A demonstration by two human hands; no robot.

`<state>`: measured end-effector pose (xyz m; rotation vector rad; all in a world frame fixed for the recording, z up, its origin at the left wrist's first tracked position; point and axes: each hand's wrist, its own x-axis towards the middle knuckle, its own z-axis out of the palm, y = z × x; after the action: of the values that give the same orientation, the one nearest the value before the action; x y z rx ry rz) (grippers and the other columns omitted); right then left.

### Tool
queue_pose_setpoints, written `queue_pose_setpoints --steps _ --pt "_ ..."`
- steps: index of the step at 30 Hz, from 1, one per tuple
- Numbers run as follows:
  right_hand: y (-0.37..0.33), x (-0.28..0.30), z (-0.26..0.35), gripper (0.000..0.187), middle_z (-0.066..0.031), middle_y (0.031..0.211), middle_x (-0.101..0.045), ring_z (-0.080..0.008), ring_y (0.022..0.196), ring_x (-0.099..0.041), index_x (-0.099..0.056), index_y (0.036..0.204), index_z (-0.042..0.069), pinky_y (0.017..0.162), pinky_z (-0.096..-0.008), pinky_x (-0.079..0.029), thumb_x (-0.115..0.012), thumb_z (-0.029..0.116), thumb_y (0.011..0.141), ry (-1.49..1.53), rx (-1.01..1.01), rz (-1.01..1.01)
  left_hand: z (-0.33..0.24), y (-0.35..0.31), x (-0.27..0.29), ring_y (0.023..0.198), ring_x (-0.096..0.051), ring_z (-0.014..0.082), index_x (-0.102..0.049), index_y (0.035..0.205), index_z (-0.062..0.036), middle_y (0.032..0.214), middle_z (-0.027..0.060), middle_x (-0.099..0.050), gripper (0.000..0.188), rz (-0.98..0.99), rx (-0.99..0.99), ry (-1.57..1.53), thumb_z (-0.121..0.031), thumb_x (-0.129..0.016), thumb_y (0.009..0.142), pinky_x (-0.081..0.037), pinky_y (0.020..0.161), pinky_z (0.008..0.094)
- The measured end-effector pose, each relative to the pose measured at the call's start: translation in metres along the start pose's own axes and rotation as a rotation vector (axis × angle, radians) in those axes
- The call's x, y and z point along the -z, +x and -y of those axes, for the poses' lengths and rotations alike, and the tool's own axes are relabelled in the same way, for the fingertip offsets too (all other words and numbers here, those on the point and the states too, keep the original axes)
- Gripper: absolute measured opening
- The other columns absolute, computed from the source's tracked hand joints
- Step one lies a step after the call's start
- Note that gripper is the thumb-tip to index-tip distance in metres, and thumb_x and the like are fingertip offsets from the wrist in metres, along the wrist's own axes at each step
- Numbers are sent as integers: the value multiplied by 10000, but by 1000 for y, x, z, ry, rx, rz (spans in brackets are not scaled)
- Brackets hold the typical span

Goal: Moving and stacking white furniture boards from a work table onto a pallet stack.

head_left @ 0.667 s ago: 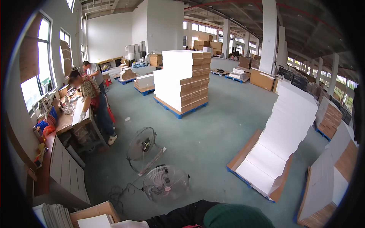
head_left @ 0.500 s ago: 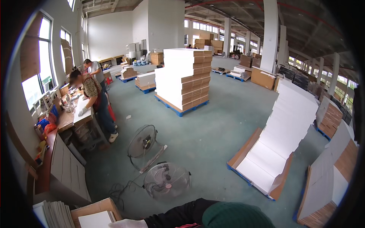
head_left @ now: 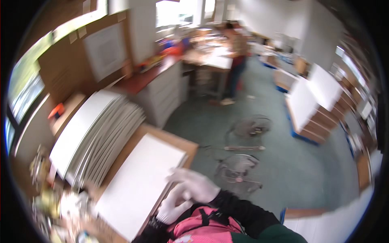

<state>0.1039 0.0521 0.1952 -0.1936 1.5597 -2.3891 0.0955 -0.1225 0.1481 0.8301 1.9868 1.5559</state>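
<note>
White panel (head_left: 135, 184) flat on brown cardboard (head_left: 190, 149); gloved right hand (head_left: 196, 185) at its right edge, gloved left hand (head_left: 175, 204) just beside, fingers bent; blurred, can't tell if either grips; panel stack (head_left: 107, 139) left; floor fan (head_left: 239, 167) off right.

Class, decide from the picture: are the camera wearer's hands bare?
No, the left hand and the right hand both wear white gloves.

your left hand (head_left: 174, 204) and right hand (head_left: 197, 186) close together, white-gloved
your right forearm (head_left: 239, 210) slants in from the lower right, fingers pointing left; your left forearm (head_left: 153, 230) rises from below; blur hides whether the hands touch.
</note>
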Motion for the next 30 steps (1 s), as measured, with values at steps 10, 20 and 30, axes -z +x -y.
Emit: queue_pose_setpoints --steps 10,20,30 --pt "204 84 -25 475 -133 1090 -572 -190 832 -598 -508 1182 -41 595 -256 -467 -434 360 939 -118 -417 -91 52 -79 113 1112 -532 244 -407 1331 39 1226 176 -524 540 -939 127 -293 -348 -472 961 -450 937 360" --pt "530 108 41 427 -96 1056 -572 -194 819 -598 -557 1152 24 626 -321 -531 -581 329 854 -570 -130 -313 101 -173 395 1278 -368 319 -311 1364 89 1381 244 -375 724 -1792 410 613 -474 -459 933 -270 1070 366" --pt "725 59 -1 612 -251 977 -609 -388 990 -557 -629 966 -25 855 -439 -411 -409 540 880 -1381 72 -120 244 -236 550 1028 -532 428 -501 1159 -5 1080 262 -573 459 -1400 925 910 -372 -290 982 -424 879 442"
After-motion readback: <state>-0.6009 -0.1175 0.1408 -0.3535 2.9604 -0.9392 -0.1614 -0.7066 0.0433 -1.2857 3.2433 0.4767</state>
